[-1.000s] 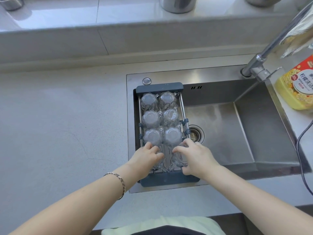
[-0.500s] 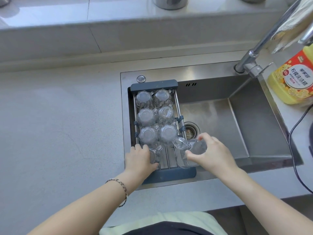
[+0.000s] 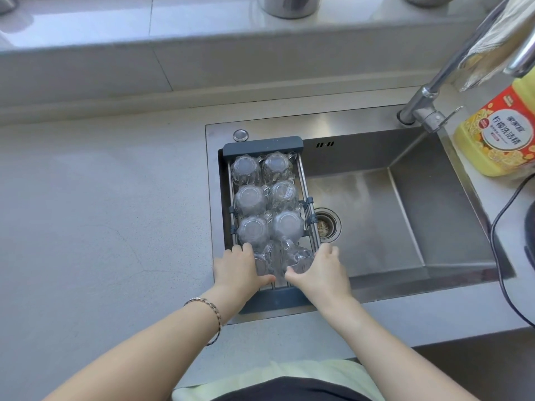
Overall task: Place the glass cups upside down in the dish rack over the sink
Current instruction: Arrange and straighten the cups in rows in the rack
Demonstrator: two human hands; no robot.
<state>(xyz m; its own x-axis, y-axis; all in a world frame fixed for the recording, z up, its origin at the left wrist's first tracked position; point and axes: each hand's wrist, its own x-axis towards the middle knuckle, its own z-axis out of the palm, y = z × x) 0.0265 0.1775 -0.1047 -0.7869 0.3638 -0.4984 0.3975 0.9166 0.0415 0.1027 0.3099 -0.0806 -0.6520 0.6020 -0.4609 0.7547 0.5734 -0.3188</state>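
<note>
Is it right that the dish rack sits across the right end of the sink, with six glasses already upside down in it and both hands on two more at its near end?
Not quite: the head view shows the dish rack across the left end of the sink, not the right. The rest holds: six upside-down glasses, with the left hand and right hand on two more at its near end.

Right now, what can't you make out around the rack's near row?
- Head view: cup under the right hand; fingers and glare hide whether it is inverted.
- Cup by the left hand: mostly covered, orientation unclear.
- Dish rack near end: hidden by both wrists.
- Faucet spout: cut off at the right edge.
</note>
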